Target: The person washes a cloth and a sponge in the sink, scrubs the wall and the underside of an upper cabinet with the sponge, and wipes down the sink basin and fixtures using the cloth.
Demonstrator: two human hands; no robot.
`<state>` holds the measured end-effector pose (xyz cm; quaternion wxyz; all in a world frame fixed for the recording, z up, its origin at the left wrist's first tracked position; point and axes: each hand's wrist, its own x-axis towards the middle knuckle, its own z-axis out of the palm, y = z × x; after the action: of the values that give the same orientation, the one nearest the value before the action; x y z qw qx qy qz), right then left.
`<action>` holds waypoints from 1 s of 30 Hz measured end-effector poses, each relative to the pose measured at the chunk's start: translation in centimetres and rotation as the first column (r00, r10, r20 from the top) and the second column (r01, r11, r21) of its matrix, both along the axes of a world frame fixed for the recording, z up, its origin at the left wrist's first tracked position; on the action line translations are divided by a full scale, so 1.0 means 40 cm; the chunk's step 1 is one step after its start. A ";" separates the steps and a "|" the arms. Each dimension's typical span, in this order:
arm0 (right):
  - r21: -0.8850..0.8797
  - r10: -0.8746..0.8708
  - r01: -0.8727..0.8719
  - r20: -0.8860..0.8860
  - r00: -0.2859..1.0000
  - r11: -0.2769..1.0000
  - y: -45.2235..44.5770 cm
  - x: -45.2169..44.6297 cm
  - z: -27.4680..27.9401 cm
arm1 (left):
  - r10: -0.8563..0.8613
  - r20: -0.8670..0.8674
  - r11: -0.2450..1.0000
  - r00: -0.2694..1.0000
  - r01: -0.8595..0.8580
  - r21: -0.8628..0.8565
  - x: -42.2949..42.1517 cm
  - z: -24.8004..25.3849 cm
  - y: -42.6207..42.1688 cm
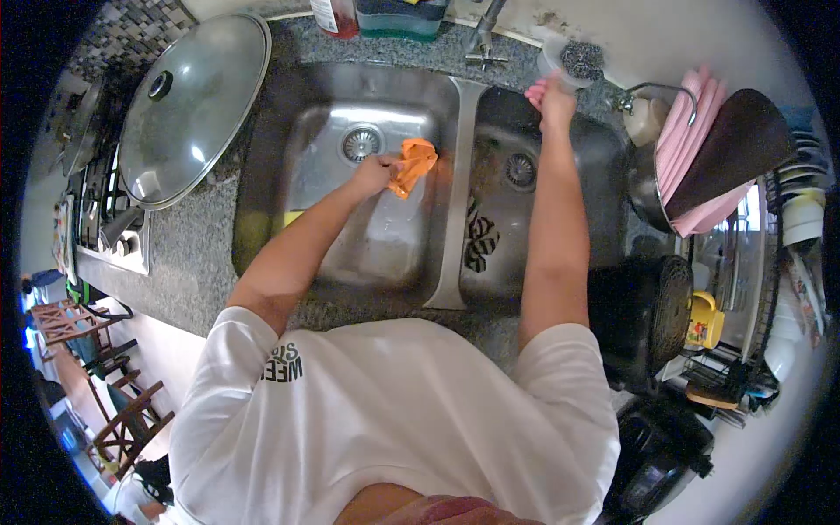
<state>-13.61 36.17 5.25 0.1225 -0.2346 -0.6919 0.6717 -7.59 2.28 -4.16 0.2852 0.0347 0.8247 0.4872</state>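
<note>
An orange cloth (413, 168) is bunched in my left hand (374, 173), whose fingers are closed on it above the left sink basin (350, 232). My right hand (555, 103) reaches past the far edge of the right basin (573, 157). Its fingers look partly extended, beside a pale translucent container (549, 59) with a dark scouring pad (582, 59). Hand and container overlap in view; whether they touch I cannot make out. A black-and-white striped cloth (481, 241) lies in the right basin. Part of something yellow (293, 216) shows beside my left forearm.
A large glass lid (197, 109) leans at the left near the stove (109, 206). The faucet (484, 44) stands behind the sink divider (455, 192). At right are pink cloths (687, 140), a black pan (652, 324), a yellow mug (703, 319) and a dish rack (761, 289).
</note>
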 end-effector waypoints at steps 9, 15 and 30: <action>0.899 0.157 -0.381 0.353 0.922 0.217 -0.111 0.221 -0.434 | -0.377 -0.142 0.920 0.915 0.353 -0.171 0.046 -0.046 -0.086; 0.664 0.115 -0.314 0.327 0.938 0.679 -0.080 0.216 -0.179 | -0.286 -0.336 0.952 0.897 0.224 -0.210 0.057 0.051 -0.068; 0.755 0.017 -0.163 0.197 0.980 0.635 -0.185 0.395 0.206 | -0.129 -0.410 0.919 0.903 0.265 0.293 0.160 0.361 0.346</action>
<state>2.21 28.76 13.51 0.1166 -0.1823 -0.9300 0.2973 -1.19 16.12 10.28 0.1569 0.2625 0.7590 0.5748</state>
